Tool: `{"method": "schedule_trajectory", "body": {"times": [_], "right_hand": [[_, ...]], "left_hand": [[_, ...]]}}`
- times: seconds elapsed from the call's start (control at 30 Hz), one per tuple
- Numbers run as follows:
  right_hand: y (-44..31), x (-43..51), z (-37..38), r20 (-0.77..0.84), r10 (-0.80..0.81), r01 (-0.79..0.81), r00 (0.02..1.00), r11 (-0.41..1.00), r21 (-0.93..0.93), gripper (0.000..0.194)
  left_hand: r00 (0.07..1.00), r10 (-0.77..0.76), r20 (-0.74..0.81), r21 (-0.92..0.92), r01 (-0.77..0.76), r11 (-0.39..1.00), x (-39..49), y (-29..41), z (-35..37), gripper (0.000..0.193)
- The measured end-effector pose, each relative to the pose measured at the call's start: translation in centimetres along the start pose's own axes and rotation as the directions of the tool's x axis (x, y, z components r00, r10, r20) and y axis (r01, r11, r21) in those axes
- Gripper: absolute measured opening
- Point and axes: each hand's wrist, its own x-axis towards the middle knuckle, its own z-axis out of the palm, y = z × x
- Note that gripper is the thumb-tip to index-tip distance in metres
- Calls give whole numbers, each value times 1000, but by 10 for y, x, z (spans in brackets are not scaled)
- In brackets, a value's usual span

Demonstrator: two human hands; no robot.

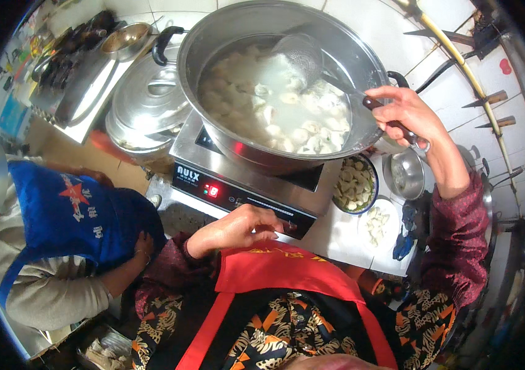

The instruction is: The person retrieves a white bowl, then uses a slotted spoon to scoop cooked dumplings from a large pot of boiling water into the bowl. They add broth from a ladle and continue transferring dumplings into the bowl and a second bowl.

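Observation:
My right hand [403,113] grips the dark handle of a wire-mesh skimmer [300,55], over the right rim of a large steel pot [262,150]. The skimmer's mesh bowl is partly in cloudy, steaming water. Pale dumplings [311,138] crowd the near right part of the pot, and others show dimly at the left. Underneath, an induction cooker [244,185] carries the pot and shows a lit red display. In front of its control panel hovers my left hand [239,226], fingers loosely curled and apart from the thumb, with nothing visible in it.
Right of the cooker are a bowl of dumplings [355,182], a white plate with more dumplings [377,222] and a steel bowl [403,173]. A lidded aluminium pot [147,106] stands left. A person in a blue apron [82,208] is close at my left. Knives hang along a pole [473,76].

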Motion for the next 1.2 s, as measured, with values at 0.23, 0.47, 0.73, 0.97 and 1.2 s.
{"method": "schedule_trajectory", "body": {"times": [0.23, 0.47, 0.73, 0.97, 1.2], "right_hand": [[22, -23, -17, 1, 27, -26, 1000, 944, 328, 46], [14, -40, -18, 43, 20, -35, 999, 920, 390, 45], [-2, -40, 7, 5, 72, -72, 997, 986, 148, 43], [-1, -37, 19, 114, 169, -193, 979, 946, 259, 39], [21, -51, 14, 75, 120, -140, 990, 888, 438, 49]], "left_hand": [[986, -135, -96, -119, 124, 985, -4, -23, 7, 13], [982, -159, -100, -161, 142, 977, 4, -37, 10, 16], [984, -148, -103, -174, 129, 976, 2, -49, 17, 18], [975, -203, -87, -228, 179, 957, -1, -57, 22, 16], [976, -199, -85, -234, 174, 956, -2, -59, 23, 15]]}}
